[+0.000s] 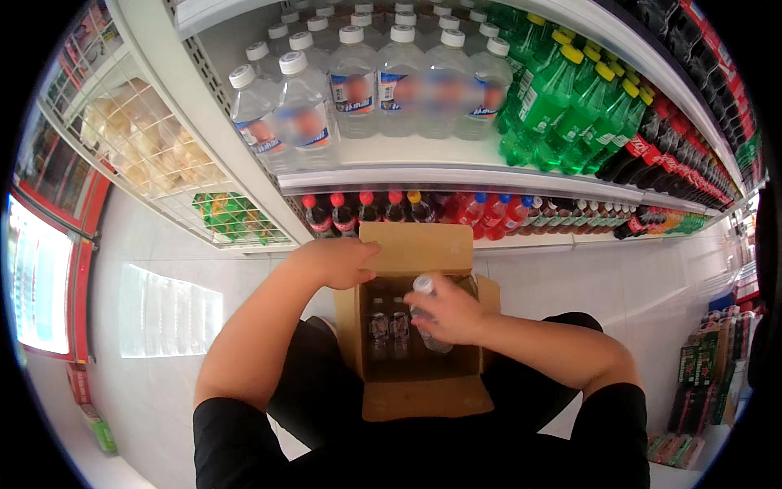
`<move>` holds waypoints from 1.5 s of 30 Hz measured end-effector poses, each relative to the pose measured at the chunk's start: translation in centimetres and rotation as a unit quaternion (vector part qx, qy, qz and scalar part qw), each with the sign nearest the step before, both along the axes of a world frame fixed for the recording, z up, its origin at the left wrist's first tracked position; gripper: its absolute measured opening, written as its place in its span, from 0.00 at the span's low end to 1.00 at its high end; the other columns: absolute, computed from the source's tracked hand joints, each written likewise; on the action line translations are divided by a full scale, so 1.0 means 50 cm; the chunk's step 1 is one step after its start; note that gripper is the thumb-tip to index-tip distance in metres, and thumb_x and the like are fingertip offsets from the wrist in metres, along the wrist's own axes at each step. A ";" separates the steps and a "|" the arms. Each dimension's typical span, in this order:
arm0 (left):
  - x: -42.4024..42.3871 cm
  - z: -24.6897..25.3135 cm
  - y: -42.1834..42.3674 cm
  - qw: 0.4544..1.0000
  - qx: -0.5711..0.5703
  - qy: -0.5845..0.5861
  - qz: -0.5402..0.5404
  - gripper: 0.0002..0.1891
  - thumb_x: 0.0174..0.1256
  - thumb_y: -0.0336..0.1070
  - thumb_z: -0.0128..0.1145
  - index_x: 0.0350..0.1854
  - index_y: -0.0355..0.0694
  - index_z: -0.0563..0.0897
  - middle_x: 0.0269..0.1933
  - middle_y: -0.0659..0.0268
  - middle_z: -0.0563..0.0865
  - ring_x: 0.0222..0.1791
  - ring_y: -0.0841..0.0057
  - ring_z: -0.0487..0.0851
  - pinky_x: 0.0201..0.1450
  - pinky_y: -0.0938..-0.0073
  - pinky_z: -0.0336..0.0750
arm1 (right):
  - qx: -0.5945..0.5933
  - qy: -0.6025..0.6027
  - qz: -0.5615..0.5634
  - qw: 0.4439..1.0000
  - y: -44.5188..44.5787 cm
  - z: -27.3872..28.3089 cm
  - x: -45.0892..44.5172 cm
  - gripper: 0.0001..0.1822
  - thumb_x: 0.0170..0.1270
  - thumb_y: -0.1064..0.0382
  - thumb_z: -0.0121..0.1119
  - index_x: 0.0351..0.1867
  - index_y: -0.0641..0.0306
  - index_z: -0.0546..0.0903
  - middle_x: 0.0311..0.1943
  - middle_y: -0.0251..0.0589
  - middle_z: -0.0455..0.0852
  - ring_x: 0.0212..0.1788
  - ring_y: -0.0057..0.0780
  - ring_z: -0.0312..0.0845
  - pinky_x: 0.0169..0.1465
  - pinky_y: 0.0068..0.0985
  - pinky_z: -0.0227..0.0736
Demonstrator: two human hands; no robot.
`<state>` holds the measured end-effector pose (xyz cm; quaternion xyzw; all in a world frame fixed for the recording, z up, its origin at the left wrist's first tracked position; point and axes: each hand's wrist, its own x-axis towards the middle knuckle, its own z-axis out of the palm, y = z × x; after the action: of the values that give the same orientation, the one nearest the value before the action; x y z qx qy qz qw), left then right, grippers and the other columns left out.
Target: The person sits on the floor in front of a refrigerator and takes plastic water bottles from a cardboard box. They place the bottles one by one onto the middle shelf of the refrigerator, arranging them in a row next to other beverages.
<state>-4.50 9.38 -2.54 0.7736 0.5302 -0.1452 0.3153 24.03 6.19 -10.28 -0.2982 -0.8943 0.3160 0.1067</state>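
Observation:
An open cardboard box [418,400] stands between my knees with its flaps spread. My right hand [449,308] is wrapped around a clear plastic bottle [423,284] with a white cap, tilted over the right part of the box. Two more clear bottles, a left one [379,327] and a right one [400,327], stand inside, their labels facing me. At the left edge of the box's far flap [421,247] is my left hand [342,263], its fingers apart and nothing seen in its grasp. Some of its fingertips overlap the flap.
A shelf [391,153] ahead carries rows of white-capped clear bottles [354,85] and green soda bottles [556,104] with yellow caps. Cola bottles [366,208] line the lower shelf. A wire rack [146,147] stands left; stacked cartons [696,360] are at right.

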 end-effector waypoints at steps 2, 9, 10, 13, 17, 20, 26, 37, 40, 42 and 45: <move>0.003 -0.005 0.003 1.000 0.005 -0.011 -0.004 0.31 0.77 0.50 0.58 0.76 0.41 0.72 0.69 0.48 0.81 0.70 0.54 0.79 0.71 0.55 0.74 | 0.028 -0.037 0.058 0.997 -0.020 -0.075 -0.009 0.25 0.65 0.59 0.71 0.63 0.50 0.78 0.61 0.61 0.68 0.58 0.64 0.77 0.59 0.51 0.79; 0.003 -0.014 0.006 1.000 0.006 -0.012 -0.015 0.31 0.77 0.50 0.59 0.76 0.41 0.73 0.69 0.48 0.81 0.70 0.53 0.79 0.71 0.56 0.74 | -0.088 -0.181 -0.107 0.974 -0.037 -0.238 -0.067 0.29 0.60 0.61 0.73 0.64 0.54 0.77 0.61 0.65 0.67 0.59 0.68 0.76 0.61 0.55 0.78; 0.001 -0.011 0.006 1.000 0.005 -0.014 -0.013 0.31 0.77 0.50 0.59 0.75 0.40 0.73 0.69 0.48 0.81 0.70 0.53 0.79 0.71 0.55 0.74 | -0.097 -0.197 -0.124 0.968 -0.032 -0.258 -0.080 0.30 0.59 0.60 0.75 0.63 0.54 0.77 0.62 0.66 0.66 0.59 0.71 0.75 0.61 0.56 0.78; -0.012 -0.003 0.002 1.000 0.010 -0.021 -0.012 0.31 0.77 0.50 0.59 0.75 0.40 0.73 0.68 0.48 0.81 0.69 0.53 0.79 0.70 0.55 0.75 | -0.141 -0.230 -0.177 0.946 -0.008 -0.327 -0.105 0.33 0.55 0.59 0.77 0.64 0.54 0.77 0.64 0.69 0.65 0.60 0.74 0.75 0.64 0.56 0.77; -0.026 -0.021 0.002 0.999 0.023 -0.031 -0.006 0.30 0.77 0.50 0.58 0.75 0.41 0.73 0.68 0.49 0.82 0.68 0.53 0.80 0.69 0.55 0.75 | -0.147 -0.263 -0.185 0.936 0.007 -0.468 -0.109 0.37 0.53 0.59 0.77 0.67 0.54 0.76 0.67 0.75 0.63 0.63 0.75 0.74 0.66 0.52 0.78; -0.019 0.007 -0.001 1.000 0.017 -0.020 0.004 0.30 0.77 0.49 0.58 0.76 0.42 0.73 0.68 0.50 0.82 0.68 0.53 0.80 0.69 0.54 0.76 | -0.137 -0.292 -0.179 0.929 -0.006 -0.504 -0.107 0.43 0.56 0.57 0.76 0.75 0.55 0.70 0.72 0.83 0.58 0.65 0.72 0.75 0.67 0.52 0.78; -0.022 0.012 -0.005 0.999 0.014 -0.029 0.001 0.29 0.77 0.49 0.58 0.76 0.42 0.73 0.68 0.50 0.82 0.68 0.53 0.81 0.68 0.54 0.76 | -0.168 -0.309 -0.163 0.922 -0.014 -0.595 -0.067 0.46 0.58 0.50 0.74 0.79 0.48 0.66 0.74 0.81 0.59 0.67 0.71 0.75 0.68 0.52 0.78; -0.025 0.003 0.001 0.999 0.020 -0.033 -0.001 0.31 0.76 0.50 0.58 0.76 0.42 0.73 0.68 0.48 0.82 0.68 0.52 0.80 0.68 0.53 0.77 | -0.202 -0.401 -0.120 0.885 0.002 -0.552 -0.086 0.59 0.51 0.47 0.77 0.85 0.36 0.55 0.79 0.75 0.55 0.74 0.67 0.69 0.73 0.53 0.72; -0.030 0.004 -0.004 0.999 0.016 -0.028 0.006 0.31 0.76 0.50 0.58 0.76 0.43 0.73 0.68 0.49 0.82 0.68 0.52 0.81 0.68 0.53 0.77 | -0.244 -0.399 -0.091 0.879 0.017 -0.570 -0.084 0.61 0.50 0.50 0.78 0.85 0.34 0.53 0.80 0.73 0.52 0.75 0.67 0.66 0.74 0.54 0.71; -0.028 0.007 -0.002 1.000 0.011 -0.024 0.006 0.31 0.76 0.50 0.58 0.76 0.43 0.73 0.68 0.49 0.82 0.68 0.52 0.81 0.68 0.53 0.77 | -0.269 -0.397 -0.085 0.873 0.027 -0.600 -0.076 0.61 0.50 0.51 0.78 0.85 0.35 0.54 0.81 0.71 0.52 0.75 0.67 0.67 0.71 0.53 0.75; 0.008 0.004 0.025 0.999 0.017 -0.043 -0.026 0.30 0.77 0.51 0.58 0.75 0.42 0.73 0.67 0.48 0.83 0.68 0.52 0.81 0.69 0.53 0.76 | -0.212 -0.408 -0.089 0.884 0.032 -0.701 -0.006 0.58 0.51 0.54 0.78 0.84 0.37 0.57 0.81 0.67 0.53 0.73 0.64 0.70 0.62 0.51 0.84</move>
<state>-4.08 10.61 -2.32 0.7978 0.4984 -0.1105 0.3208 23.75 7.76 -45.31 -0.4946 -0.7401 0.3382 -0.3053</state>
